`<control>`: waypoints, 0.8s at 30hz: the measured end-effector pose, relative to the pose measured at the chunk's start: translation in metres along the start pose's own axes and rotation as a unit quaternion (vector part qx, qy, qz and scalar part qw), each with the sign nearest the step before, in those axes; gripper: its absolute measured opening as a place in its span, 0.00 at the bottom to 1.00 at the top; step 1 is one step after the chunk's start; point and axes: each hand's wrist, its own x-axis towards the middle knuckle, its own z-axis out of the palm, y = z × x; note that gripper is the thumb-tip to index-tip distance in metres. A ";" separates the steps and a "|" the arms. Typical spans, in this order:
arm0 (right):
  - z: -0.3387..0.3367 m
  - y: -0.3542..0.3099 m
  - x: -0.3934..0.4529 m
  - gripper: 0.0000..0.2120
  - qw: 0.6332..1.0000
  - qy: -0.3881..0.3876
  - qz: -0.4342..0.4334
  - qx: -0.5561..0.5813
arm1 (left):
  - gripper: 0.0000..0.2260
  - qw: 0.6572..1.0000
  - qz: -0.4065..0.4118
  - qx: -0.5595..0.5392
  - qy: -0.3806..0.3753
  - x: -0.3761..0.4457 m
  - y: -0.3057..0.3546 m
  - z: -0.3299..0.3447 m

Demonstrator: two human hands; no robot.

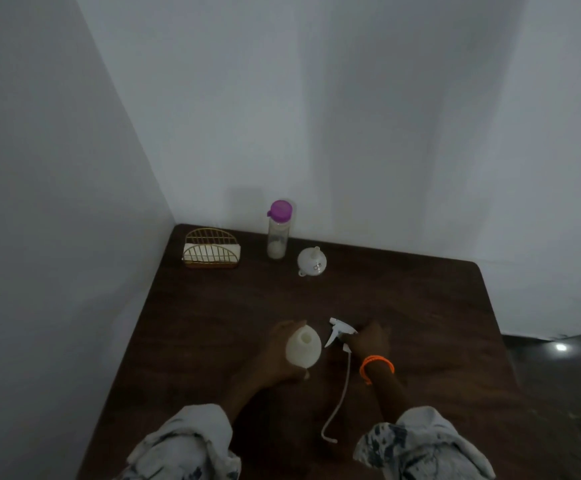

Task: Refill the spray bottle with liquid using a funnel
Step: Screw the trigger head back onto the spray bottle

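Note:
My left hand (277, 355) grips the white spray bottle body (303, 347), which stands open-necked near the front middle of the dark wooden table (420, 323). My right hand (368, 341) holds the white trigger sprayer head (340, 332) just right of the bottle, its long dip tube (342, 393) trailing toward me over the table. A white funnel (312, 261) lies wide side down at the back of the table. Left of it stands a clear bottle with a purple cap (278, 230), a little pale liquid at its bottom.
A gold wire holder with white napkins (211, 252) sits at the back left corner. Grey walls close in behind and to the left. The table's right edge drops to a dark floor with a bright spot (560, 347).

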 end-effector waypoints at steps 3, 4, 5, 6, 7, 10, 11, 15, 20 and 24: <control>0.009 0.002 -0.004 0.34 1.000 -0.017 0.004 -0.011 | 0.52 1.000 -0.013 0.017 -0.014 0.005 0.003 0.004; 0.010 0.003 -0.005 0.35 1.000 -0.019 0.003 -0.009 | 0.53 1.000 -0.013 0.024 -0.014 0.007 0.003 0.005; 0.012 0.003 -0.006 0.35 1.000 -0.015 0.002 -0.005 | 0.53 0.999 -0.012 0.028 -0.015 0.008 0.003 0.006; 0.013 0.003 -0.007 0.34 1.000 -0.011 0.002 -0.004 | 0.54 0.999 -0.010 0.029 -0.014 0.010 0.002 0.007; 0.014 0.003 -0.007 0.33 1.000 -0.006 0.002 -0.006 | 0.54 0.999 -0.009 0.029 -0.012 0.010 0.001 0.008; 0.012 0.002 -0.008 0.27 1.000 0.006 0.002 -0.007 | 0.52 1.000 -0.001 0.028 -0.005 0.011 -0.005 0.010; 0.010 0.002 -0.006 0.25 1.000 0.009 0.006 0.001 | 0.52 0.999 0.003 0.032 -0.002 0.011 -0.006 0.010; -0.009 -0.001 0.000 0.19 0.992 -0.026 0.052 0.113 | 0.50 0.999 0.006 0.043 0.010 0.013 -0.010 0.008; -0.056 -0.016 0.004 0.15 0.972 -0.016 -0.001 0.236 | 0.51 0.999 -0.018 0.022 0.027 0.004 -0.012 0.005; -0.095 -0.033 -0.009 0.11 0.882 -0.047 -0.081 0.462 | 0.49 0.998 -0.032 0.016 0.047 -0.004 -0.008 -0.007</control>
